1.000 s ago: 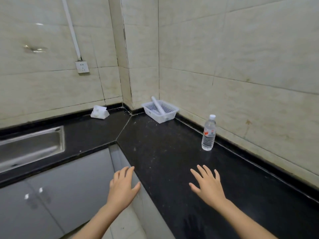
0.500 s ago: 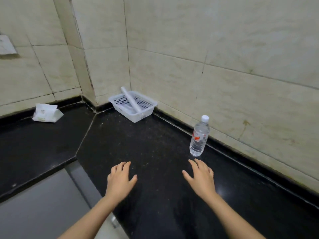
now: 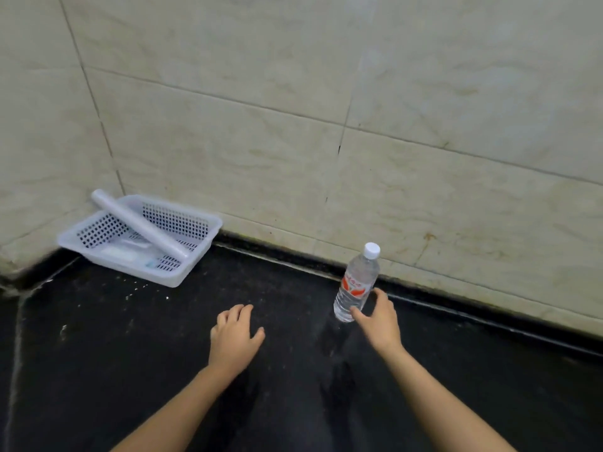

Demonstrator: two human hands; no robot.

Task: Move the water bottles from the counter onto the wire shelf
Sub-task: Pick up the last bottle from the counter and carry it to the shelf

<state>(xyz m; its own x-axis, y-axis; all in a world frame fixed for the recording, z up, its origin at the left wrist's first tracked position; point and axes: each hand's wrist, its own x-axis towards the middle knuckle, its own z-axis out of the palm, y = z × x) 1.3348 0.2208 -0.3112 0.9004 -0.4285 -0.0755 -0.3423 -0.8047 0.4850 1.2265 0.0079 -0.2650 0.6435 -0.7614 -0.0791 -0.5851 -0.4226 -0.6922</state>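
A clear water bottle [image 3: 357, 283] with a white cap and a red label stands upright on the black counter [image 3: 130, 353], close to the tiled wall. My right hand [image 3: 378, 321] is at the bottle's lower part. Its thumb lies across the front of the base and its fingers are spread to the right of the bottle, not closed round it. My left hand [image 3: 233, 336] hovers over the counter to the left of the bottle, fingers relaxed, holding nothing. No wire shelf is in view.
A white perforated plastic basket [image 3: 195, 252] sits in the counter's back left corner, with a white tube [image 3: 140, 225] lying across it. The tiled wall [image 3: 326, 141] rises right behind the bottle.
The view has swung right and closer to the wall. My right hand has moved forward from the counter to the bottle's base. My left hand has moved forward a little.
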